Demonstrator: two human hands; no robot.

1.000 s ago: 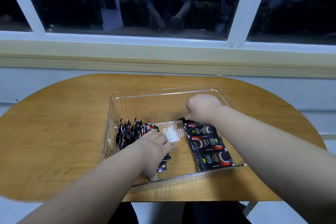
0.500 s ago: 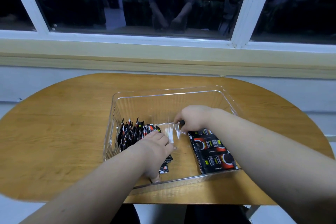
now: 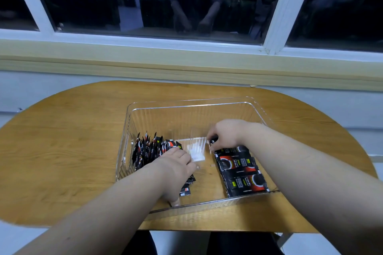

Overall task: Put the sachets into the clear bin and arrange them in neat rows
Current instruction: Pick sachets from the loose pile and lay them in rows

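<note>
**Sachets in the clear bin [image 3: 187, 106], arrangement under way.** The flat row [image 3: 241, 174] of black sachets lies overlapped, running from under the right hand [image 3: 227, 136] back toward the person. That hand's fingertips pinch the end sachet [image 3: 213, 141] at the row's far end. The upright sachets [image 3: 148, 151] stand packed on edge just outside the left hand [image 3: 176, 168]. This hand lies palm down over them, fingers fairly straight, pressing rather than gripping.

To do the step well, I judge, the pinched sachet should land with the same overlap and edge line as its neighbours. The left hand should brace the upright stack so that nothing topples into the gap between the hands.

Hard to make out: how many sachets sit beneath the left palm, and whether the pale patch between the hands is glare or a label. The bin's walls nearly vanish against the bench [image 3: 72, 141].
</note>
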